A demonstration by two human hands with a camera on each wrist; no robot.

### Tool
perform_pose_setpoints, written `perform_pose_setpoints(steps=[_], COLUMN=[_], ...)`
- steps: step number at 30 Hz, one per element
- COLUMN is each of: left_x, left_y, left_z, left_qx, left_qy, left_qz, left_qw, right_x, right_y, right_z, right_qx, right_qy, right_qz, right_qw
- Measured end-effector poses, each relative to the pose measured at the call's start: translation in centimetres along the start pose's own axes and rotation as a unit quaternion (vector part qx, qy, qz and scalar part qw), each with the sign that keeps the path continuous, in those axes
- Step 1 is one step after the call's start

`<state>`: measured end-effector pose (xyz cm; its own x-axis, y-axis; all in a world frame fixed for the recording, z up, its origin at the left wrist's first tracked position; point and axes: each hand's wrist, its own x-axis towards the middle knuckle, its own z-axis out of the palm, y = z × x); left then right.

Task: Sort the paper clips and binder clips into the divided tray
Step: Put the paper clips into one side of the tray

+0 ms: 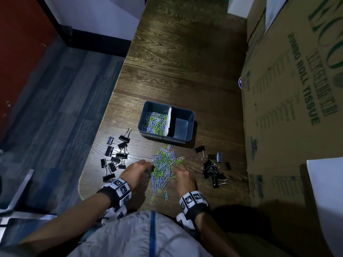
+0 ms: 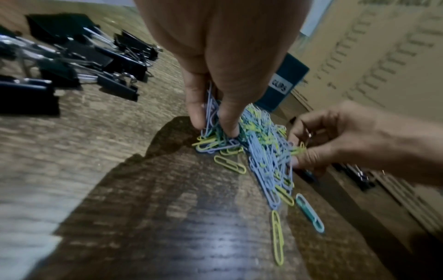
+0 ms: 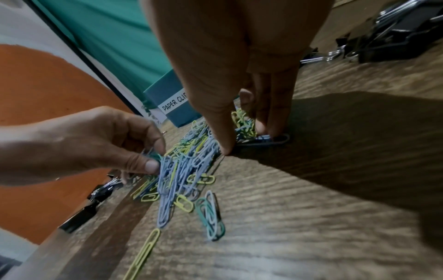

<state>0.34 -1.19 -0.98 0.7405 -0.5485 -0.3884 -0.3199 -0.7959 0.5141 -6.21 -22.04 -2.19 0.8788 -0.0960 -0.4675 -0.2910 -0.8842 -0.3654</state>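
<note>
A blue divided tray point(image 1: 191, 115) stands behind the hands; its left half holds paper clips point(image 1: 155, 122) and its right half is bare. A loose pile of blue, yellow and green paper clips point(image 1: 163, 165) lies on the table in front of it. My left hand point(image 2: 213, 128) pinches a bunch of clips at the pile's left side. At the right side, my right hand point(image 3: 246, 140) has thumb and fingers curled round clips against the table. Black binder clips lie in two groups, one to the left point(image 1: 115, 156) and one to the right point(image 1: 213, 168).
A large cardboard box point(image 1: 293, 101) walls off the table's right side, close to the right binder clips. The table's rounded left edge point(image 1: 87, 164) runs just beside the left binder clips. Bare dark wood point(image 1: 181, 62) stretches behind the tray.
</note>
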Motion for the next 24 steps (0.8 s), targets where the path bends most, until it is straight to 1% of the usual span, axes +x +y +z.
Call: perform_pose_setpoints(steps=[3, 5, 7, 9, 14, 17, 19, 22, 24], left_x=[-0.4, -0.7, -0.8, -0.8, 0.6, 2.3, 3.8, 6.3, 7.9], left_y=[-1.1, -1.4, -1.0, -0.5, 1.5, 3.1, 4.0, 5.0, 4.9], left_z=[-0.6, -1.4, -2.8, -4.8, -10.5, -13.8, -15.6, -17.1, -17.1], left_qx=[-0.049, -0.077, -0.094, -0.099, -0.091, -0.102, -0.116, -0.122, -0.132], left_qy=[0.035, 0.055, 0.079, 0.114, 0.189, 0.224, 0.245, 0.262, 0.252], left_qz=[-0.010, -0.010, 0.005, 0.021, 0.055, 0.063, 0.066, 0.047, 0.030], left_qw=[0.998, 0.995, 0.992, 0.988, 0.976, 0.967, 0.960, 0.956, 0.958], right_x=[0.5, 0.5, 0.2, -0.3, -1.3, -1.8, -1.8, -2.0, -1.6], right_y=[1.3, 1.8, 1.8, 1.4, 0.1, -1.2, -2.2, -4.3, -5.6], right_z=[0.8, 1.0, 0.2, -0.9, -3.5, -5.7, -7.7, -11.5, -13.7], right_qx=[0.031, 0.048, 0.059, 0.074, 0.077, 0.068, 0.076, 0.083, 0.095], right_qy=[0.020, 0.024, 0.022, 0.026, 0.027, 0.016, 0.011, 0.016, 0.040], right_qz=[-0.002, 0.026, 0.061, 0.064, 0.031, 0.009, -0.019, -0.041, -0.070], right_qw=[0.999, 0.998, 0.996, 0.995, 0.996, 0.998, 0.997, 0.996, 0.992])
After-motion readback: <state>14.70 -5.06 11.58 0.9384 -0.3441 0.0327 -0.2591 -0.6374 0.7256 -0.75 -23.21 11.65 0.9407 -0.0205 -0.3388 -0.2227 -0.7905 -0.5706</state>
